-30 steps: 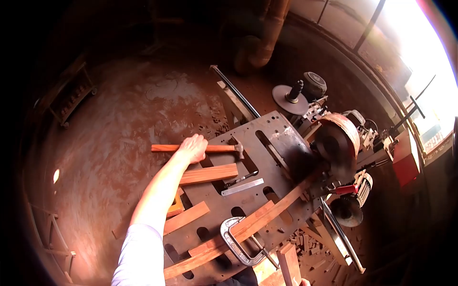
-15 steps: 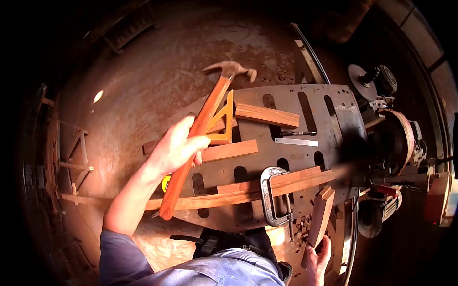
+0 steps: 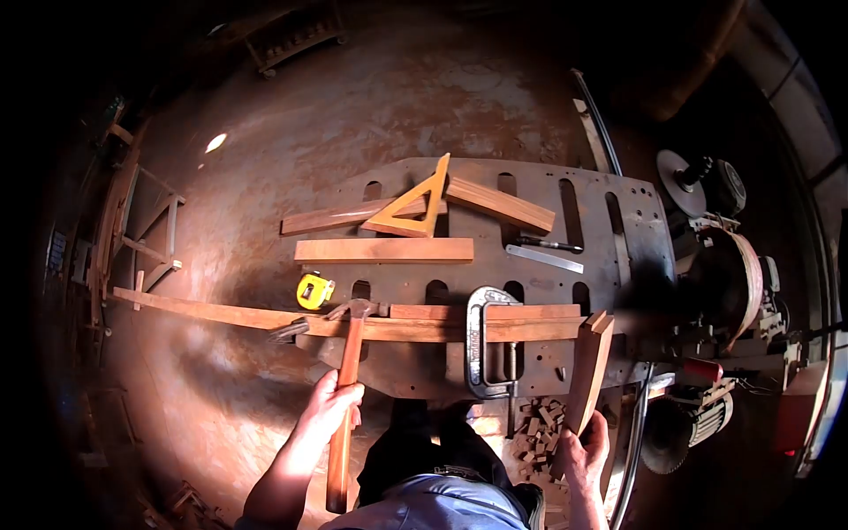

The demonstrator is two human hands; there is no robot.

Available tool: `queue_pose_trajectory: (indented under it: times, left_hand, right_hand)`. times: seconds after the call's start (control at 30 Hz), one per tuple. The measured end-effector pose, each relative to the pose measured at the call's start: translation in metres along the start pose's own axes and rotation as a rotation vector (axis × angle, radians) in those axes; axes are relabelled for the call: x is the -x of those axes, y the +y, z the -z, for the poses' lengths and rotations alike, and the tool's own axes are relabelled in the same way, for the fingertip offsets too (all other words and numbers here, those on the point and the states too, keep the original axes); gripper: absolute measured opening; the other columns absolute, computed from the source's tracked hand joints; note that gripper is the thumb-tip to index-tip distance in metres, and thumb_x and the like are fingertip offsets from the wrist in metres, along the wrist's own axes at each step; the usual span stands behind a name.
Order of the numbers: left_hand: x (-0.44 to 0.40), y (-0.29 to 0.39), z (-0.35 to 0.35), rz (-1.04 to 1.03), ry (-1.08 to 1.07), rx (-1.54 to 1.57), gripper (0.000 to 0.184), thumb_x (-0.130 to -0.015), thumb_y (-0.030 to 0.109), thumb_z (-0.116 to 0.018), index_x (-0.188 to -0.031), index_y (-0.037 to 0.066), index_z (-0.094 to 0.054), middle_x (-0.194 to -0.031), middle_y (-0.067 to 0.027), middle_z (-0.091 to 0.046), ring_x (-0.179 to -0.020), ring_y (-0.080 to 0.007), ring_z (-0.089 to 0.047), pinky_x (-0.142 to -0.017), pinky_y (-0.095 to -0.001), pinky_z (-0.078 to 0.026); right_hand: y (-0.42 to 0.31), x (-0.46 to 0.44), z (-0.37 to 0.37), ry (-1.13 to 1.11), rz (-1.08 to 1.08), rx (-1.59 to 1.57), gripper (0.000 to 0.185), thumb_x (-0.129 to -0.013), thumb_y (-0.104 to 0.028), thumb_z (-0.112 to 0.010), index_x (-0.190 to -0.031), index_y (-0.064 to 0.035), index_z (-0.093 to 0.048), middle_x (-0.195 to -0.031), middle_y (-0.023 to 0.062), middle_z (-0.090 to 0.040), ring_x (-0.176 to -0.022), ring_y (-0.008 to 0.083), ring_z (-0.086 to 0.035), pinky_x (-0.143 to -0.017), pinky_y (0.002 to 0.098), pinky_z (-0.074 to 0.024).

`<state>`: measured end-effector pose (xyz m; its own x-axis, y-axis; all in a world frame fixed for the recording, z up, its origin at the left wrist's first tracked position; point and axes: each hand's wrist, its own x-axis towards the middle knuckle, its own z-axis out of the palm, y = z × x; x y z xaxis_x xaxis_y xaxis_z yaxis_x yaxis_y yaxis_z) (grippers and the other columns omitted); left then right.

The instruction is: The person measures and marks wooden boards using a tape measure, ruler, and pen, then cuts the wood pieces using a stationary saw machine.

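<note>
My left hand [image 3: 331,408] is closed around the wooden handle of a claw hammer [image 3: 351,349]. The hammer's head lies over the long wooden strip [image 3: 406,329]; whether they touch I cannot tell. In my right hand [image 3: 583,449], at the near right side of the metal table [image 3: 643,221], is a short wooden block [image 3: 586,375], held by its lower end and tilted upward. A C-clamp [image 3: 477,340] grips the long strip, with a thinner wooden piece [image 3: 539,311] along its far side. A yellow tape measure [image 3: 315,290] sits beyond the hammer's head.
Farther back lie a yellow set square [image 3: 426,215], wooden blocks [image 3: 384,251], a steel ruler [image 3: 545,258] and a pen [image 3: 549,244]. Machinery with a saw blade [image 3: 664,442] stands at the right. Offcuts [image 3: 537,433] litter the floor below the table's near edge.
The hammer has come down from above the table toward me, its head now near the long strip. My left hand has moved nearer my body. My right hand still holds the block.
</note>
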<state>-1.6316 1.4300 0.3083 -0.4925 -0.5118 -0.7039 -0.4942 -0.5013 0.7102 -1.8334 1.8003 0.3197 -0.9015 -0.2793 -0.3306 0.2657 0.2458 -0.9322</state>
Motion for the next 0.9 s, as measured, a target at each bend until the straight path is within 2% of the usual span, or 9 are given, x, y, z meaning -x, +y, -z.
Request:
queue_pose_trajectory:
  times: [0.07, 0.2, 0.37, 0.5, 0.53, 0.7, 0.8, 0.9]
  left_hand:
    - [-0.001, -0.002, -0.005, -0.020, -0.016, 0.022, 0.014, -0.095, 0.014, -0.064, -0.096, 0.008, -0.052, -0.072, -0.0029, -0.056, -0.046, -0.0143, -0.056, -0.040, -0.0299, -0.045]
    - [-0.003, -0.003, -0.007, -0.027, -0.013, 0.033, 0.012, -0.095, 0.013, -0.063, -0.096, 0.009, -0.051, -0.072, -0.0029, -0.056, -0.044, -0.0143, -0.055, -0.040, -0.0303, -0.045]
    - [-0.008, -0.002, -0.014, -0.111, 0.150, 0.078, 0.012, -0.095, 0.011, -0.061, -0.098, 0.008, -0.050, -0.070, -0.0027, -0.053, -0.043, -0.0152, -0.053, -0.038, -0.0311, -0.044]
    - [-0.006, 0.003, -0.021, -0.003, 0.060, -0.011, 0.012, -0.094, 0.009, -0.061, -0.099, 0.008, -0.051, -0.070, -0.0035, -0.053, -0.042, -0.0156, -0.052, -0.038, -0.0316, -0.044]
    - [-0.005, 0.006, -0.016, 0.004, 0.034, -0.006, 0.011, -0.094, 0.011, -0.061, -0.099, 0.008, -0.051, -0.071, -0.0035, -0.054, -0.043, -0.0153, -0.052, -0.038, -0.0317, -0.044]
    - [-0.011, -0.004, -0.010, -0.123, 0.193, 0.135, 0.010, -0.096, 0.012, -0.060, -0.097, 0.009, -0.051, -0.071, -0.0028, -0.054, -0.043, -0.0137, -0.052, -0.039, -0.0306, -0.045]
    - [-0.006, -0.006, -0.022, -0.065, 0.064, -0.081, 0.011, -0.096, 0.014, -0.061, -0.100, 0.011, -0.051, -0.071, -0.0021, -0.054, -0.043, -0.0142, -0.053, -0.038, -0.0312, -0.045]
    - [0.000, 0.007, -0.023, -0.035, 0.093, -0.025, 0.010, -0.095, 0.012, -0.060, -0.098, 0.009, -0.050, -0.070, -0.0024, -0.053, -0.043, -0.0142, -0.052, -0.039, -0.0305, -0.044]
  right_hand:
    - [0.009, 0.005, 0.010, 0.033, 0.081, -0.001, 0.050, -0.090, -0.013, -0.075, -0.131, 0.0023, -0.050, -0.108, 0.0064, -0.063, -0.097, 0.0133, -0.059, -0.089, 0.0292, -0.0488]
    - [0.009, 0.013, 0.026, 0.095, 0.010, 0.002, 0.045, -0.090, -0.005, -0.070, -0.130, 0.0016, -0.051, -0.110, 0.0074, -0.064, -0.100, 0.0142, -0.060, -0.092, 0.0305, -0.0485]
    - [0.024, 0.021, 0.046, 0.148, -0.007, -0.038, 0.055, -0.089, -0.016, -0.077, -0.134, 0.0017, -0.050, -0.111, 0.0073, -0.063, -0.093, 0.0132, -0.060, -0.083, 0.0294, -0.0512]
    - [0.026, 0.022, 0.051, 0.149, -0.069, -0.073, 0.056, -0.090, -0.018, -0.078, -0.134, 0.0010, -0.049, -0.110, 0.0071, -0.062, -0.092, 0.0135, -0.060, -0.082, 0.0294, -0.0521]
    - [0.027, 0.022, 0.052, 0.149, -0.070, -0.070, 0.055, -0.090, -0.017, -0.078, -0.134, 0.0009, -0.049, -0.110, 0.0071, -0.062, -0.093, 0.0135, -0.060, -0.082, 0.0294, -0.0519]
    - [0.041, 0.021, 0.057, 0.146, -0.050, -0.053, 0.053, -0.089, -0.016, -0.077, -0.132, 0.0008, -0.051, -0.110, 0.0074, -0.062, -0.098, 0.0139, -0.059, -0.086, 0.0296, -0.0504]
    - [0.038, 0.018, 0.057, 0.135, -0.051, -0.060, 0.051, -0.089, -0.015, -0.077, -0.131, 0.0009, -0.051, -0.111, 0.0077, -0.062, -0.099, 0.0143, -0.059, -0.089, 0.0298, -0.0493]
    - [0.037, 0.017, 0.057, 0.116, -0.053, -0.054, 0.051, -0.090, -0.015, -0.076, -0.131, 0.0012, -0.051, -0.112, 0.0080, -0.063, -0.100, 0.0144, -0.059, -0.090, 0.0298, -0.0490]
